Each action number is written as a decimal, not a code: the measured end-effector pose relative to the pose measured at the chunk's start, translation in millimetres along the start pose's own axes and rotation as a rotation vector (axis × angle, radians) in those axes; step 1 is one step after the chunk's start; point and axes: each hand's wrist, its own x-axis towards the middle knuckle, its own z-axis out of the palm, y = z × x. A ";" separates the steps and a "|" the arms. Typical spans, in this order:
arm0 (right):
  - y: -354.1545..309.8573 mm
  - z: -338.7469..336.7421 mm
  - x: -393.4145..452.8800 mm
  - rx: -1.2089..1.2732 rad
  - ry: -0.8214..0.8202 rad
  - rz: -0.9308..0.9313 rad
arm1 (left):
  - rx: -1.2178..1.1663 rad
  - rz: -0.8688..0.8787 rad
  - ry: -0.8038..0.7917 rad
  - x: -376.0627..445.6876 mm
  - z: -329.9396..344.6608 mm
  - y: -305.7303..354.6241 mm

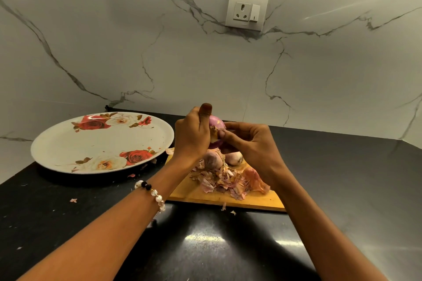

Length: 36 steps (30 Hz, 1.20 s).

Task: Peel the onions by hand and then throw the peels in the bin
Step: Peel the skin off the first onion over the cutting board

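Nearest the camera, stray flakes of skin dot the dark counter (68, 223). Beyond them lies the wooden cutting board (258, 201), its near half heaped with the pile of peels (228, 181). Behind the pile sit two more onions (213, 159), both apparently with their dry skin on, though hands partly hide them.

Above the board, the left hand (191, 137) curls its fingers round the held onion (217, 123), thumb upright against its far side. The right hand (249, 141) meets it from the other side, thumb and forefinger pinching at the root end, where a tuft of papery skin shows; whether they grip a strip or only pick at it cannot be told. The onion's upper surface already shines purple, so this one seems nearly bare.

The step in hand is peeling. The next move likely calls for a firm pull away from the root, steadied by the left grip.

Farther left rests a floral plate (68, 143), and behind all stands the marble wall with its socket (246, 11). No bin shows.
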 end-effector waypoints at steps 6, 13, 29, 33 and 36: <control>4.1 3.2 0.6 0.027 0.063 -0.027 | 0.013 0.067 0.042 -1.9 4.0 1.2; 12.6 13.2 2.2 -0.111 0.192 -0.157 | -0.013 -0.048 0.044 -0.3 3.5 5.5; 4.3 4.8 4.8 -0.182 0.043 -0.296 | -0.188 -0.303 -0.079 8.3 -9.2 8.7; 11.3 3.9 6.4 -0.443 0.036 -0.524 | -0.093 -0.243 -0.084 5.1 -8.9 10.7; 13.4 4.4 6.7 -0.511 0.041 -0.596 | -0.012 -0.171 -0.066 5.2 -9.9 10.7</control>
